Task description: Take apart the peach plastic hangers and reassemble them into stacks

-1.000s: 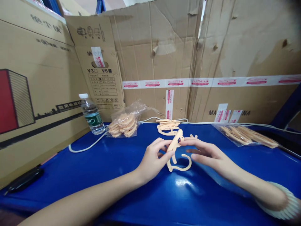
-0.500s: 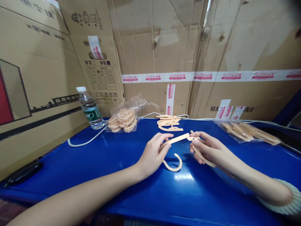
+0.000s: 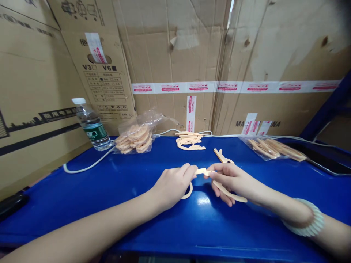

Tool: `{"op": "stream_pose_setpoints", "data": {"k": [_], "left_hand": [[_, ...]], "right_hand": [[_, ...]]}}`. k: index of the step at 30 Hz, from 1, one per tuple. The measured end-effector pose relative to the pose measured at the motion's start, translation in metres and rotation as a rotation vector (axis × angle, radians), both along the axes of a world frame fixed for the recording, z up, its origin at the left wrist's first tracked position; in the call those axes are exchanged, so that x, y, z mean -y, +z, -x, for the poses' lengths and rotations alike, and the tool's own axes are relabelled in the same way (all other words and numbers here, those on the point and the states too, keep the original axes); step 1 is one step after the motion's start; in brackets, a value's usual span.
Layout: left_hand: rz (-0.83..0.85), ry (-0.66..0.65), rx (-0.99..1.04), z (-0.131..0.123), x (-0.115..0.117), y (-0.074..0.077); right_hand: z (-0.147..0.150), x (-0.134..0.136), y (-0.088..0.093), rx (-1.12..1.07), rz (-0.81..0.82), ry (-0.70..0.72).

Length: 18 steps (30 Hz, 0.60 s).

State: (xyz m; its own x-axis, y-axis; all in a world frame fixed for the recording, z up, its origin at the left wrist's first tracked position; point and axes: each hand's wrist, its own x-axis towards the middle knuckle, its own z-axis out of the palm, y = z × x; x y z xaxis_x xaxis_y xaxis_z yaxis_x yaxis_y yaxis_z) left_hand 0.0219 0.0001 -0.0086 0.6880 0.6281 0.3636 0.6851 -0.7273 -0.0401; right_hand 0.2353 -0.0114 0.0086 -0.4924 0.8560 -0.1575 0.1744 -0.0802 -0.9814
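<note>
Both hands lowered, drawn together: left hand (image 3: 171,184) pinches peach plastic hook piece (image 3: 201,170); right hand (image 3: 230,179) fingers clamp flat peach plastic strip (image 3: 236,197); ends touching.

The left hand (image 3: 172,184) and right hand (image 3: 233,180) pinch one peach plastic hook (image 3: 201,171) between them, hands almost touching, over the blue surface (image 3: 131,190), well to the right of the water bottle (image 3: 91,126).

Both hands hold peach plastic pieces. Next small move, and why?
Probably push the hook piece, in the left hand, into the straight strip in the right hand: their ends meet between the two hands, and whether they have locked cannot be told.
</note>
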Motion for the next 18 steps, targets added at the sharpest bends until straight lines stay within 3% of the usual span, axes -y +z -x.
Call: {"op": "stream_pose_setpoints", "data": {"k": [9, 18], "left_hand": [[-0.198, -0.047, -0.089, -0.0004, 0.0036, 0.0024], [-0.392, -0.127, -0.078, 0.0013, 0.0008, 0.0019]], "right_hand": [[-0.0033, 0.0003, -0.0025, -0.046, 0.117, 0.087], [0.0032, 0.0048, -0.0023, 0.041, 0.027, 0.065]]}}
